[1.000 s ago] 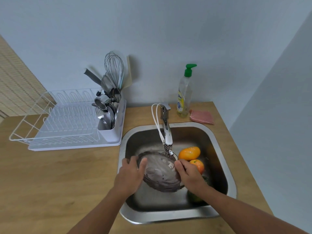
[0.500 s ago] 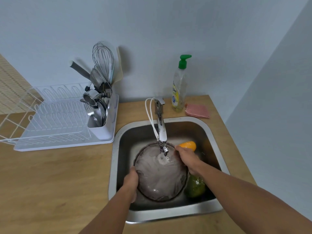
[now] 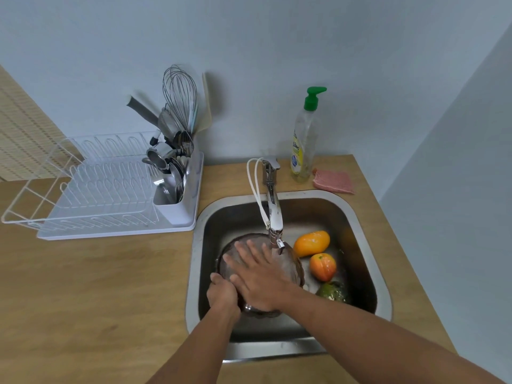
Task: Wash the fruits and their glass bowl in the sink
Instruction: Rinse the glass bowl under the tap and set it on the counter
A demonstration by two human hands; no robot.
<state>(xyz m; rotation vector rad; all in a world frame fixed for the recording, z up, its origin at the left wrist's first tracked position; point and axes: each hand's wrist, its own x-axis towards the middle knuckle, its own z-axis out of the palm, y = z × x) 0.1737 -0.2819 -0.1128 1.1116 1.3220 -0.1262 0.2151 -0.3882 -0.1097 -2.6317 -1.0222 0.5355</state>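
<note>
The glass bowl [image 3: 291, 261] sits in the steel sink [image 3: 365, 234] under the running tap [image 3: 273, 214]. My left hand [image 3: 223, 296] grips the bowl's near-left rim. My right hand [image 3: 259, 275] lies flat inside the bowl with its fingers spread, holding nothing. To the right of the bowl, on the sink floor, lie an orange mango [image 3: 311, 243], a red-orange apple [image 3: 322, 266] and a green fruit [image 3: 332, 291]. My hands hide much of the bowl.
A dish soap bottle [image 3: 303, 142] and a pink sponge [image 3: 333, 181] stand behind the sink. A white dish rack [image 3: 91, 189] with a utensil holder [image 3: 177, 167] sits on the wooden counter [image 3: 97, 286] to the left. A wall closes the right side.
My right hand left the bowl's right rim and now lies flat inside the bowl. My left hand still holds the near-left rim. The apple is visible again.
</note>
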